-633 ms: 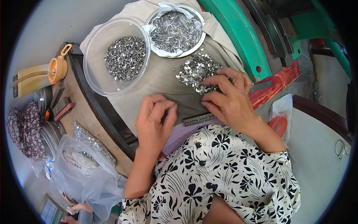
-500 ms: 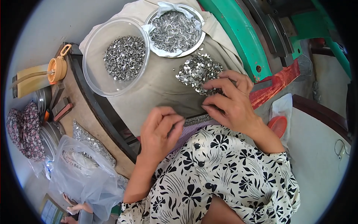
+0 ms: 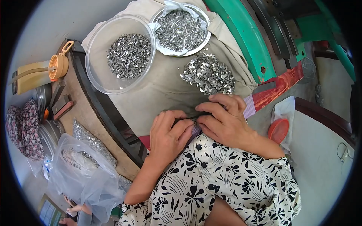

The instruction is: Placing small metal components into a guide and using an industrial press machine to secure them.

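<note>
Your cloth-covered desk (image 3: 158,94) carries a loose pile of small metal pieces (image 3: 208,74) just beyond your fingers. Between both hands lies a thin dark strip (image 3: 188,119), probably stiff, light and slippery; pinch it by its edges. Your left hand (image 3: 168,135) and right hand (image 3: 225,119) curl knuckles-up, each grasping it.
</note>
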Demonstrator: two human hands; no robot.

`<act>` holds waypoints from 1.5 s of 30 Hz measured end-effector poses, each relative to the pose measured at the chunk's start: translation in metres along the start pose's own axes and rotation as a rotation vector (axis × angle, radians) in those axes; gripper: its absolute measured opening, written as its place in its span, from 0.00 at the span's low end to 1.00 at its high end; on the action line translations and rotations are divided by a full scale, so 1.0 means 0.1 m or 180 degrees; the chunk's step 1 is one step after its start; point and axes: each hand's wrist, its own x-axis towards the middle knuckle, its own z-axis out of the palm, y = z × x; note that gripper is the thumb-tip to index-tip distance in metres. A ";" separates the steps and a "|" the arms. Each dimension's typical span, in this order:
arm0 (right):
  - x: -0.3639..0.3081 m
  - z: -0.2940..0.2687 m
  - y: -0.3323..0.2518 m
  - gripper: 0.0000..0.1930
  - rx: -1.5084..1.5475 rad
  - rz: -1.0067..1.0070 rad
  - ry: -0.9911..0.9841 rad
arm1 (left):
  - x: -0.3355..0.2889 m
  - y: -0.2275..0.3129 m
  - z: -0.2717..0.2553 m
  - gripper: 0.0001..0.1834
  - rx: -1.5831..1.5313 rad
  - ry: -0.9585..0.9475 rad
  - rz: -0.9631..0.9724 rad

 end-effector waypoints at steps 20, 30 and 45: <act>-0.23 -0.14 0.08 0.10 -0.0238 0.0046 -0.0049 | 0.03 0.07 0.06 0.11 0.0246 -0.0052 0.0236; -0.08 -0.22 0.10 0.08 -0.0142 0.0424 0.0015 | 0.05 0.06 0.16 0.11 -0.0021 -0.0007 0.0098; 0.33 -0.11 0.32 0.08 -0.0433 0.0044 -0.0069 | 0.06 0.07 0.14 0.17 -0.0135 -0.0107 -0.0026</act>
